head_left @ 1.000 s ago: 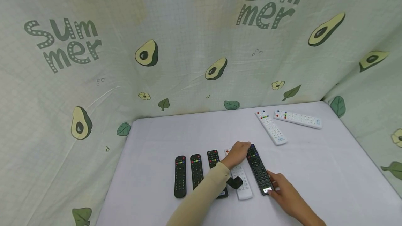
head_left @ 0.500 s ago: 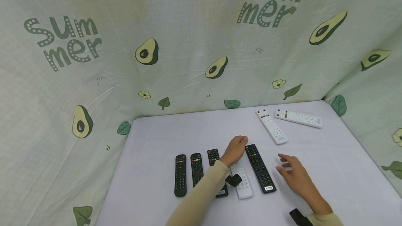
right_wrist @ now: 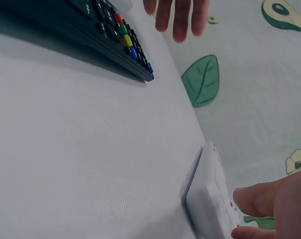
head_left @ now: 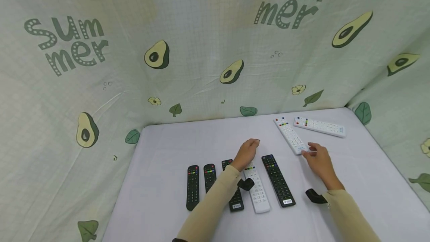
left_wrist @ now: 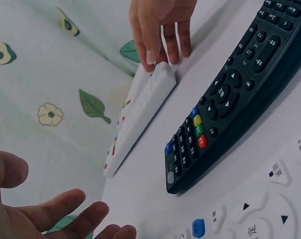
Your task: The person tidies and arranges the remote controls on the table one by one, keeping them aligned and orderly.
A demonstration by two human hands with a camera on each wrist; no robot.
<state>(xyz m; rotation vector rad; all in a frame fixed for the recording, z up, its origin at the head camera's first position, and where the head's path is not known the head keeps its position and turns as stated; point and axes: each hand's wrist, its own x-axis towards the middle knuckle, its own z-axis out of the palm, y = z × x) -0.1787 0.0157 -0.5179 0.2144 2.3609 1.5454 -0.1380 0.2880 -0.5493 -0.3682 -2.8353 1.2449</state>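
Observation:
Toward the back right, a white remote control (head_left: 289, 134) lies slanted on the table. My right hand (head_left: 317, 160) is at its near end, fingertips right at the edge, fingers reaching down fairly straight. The same remote (left_wrist: 145, 109) shows in the left wrist view below that right hand (left_wrist: 163, 25). My left hand (head_left: 246, 154) hovers over the top end of another white remote (head_left: 258, 193) in the front row, its fingers loose and holding nothing. Between the two hands lies a black remote (head_left: 278, 180) with a white label at its near end.
Farther left in the row are three more black remotes, the outermost (head_left: 193, 188) fully visible and the other two partly behind my left sleeve (head_left: 211, 204). One more white remote (head_left: 319, 127) lies crosswise at the back right. A printed cloth (head_left: 195, 47) hangs behind the table (head_left: 158, 167).
My right hand has let go of the black remote and moved up and right to the slanted white one. My left hand has drawn off the black remote's top, back and slightly left.

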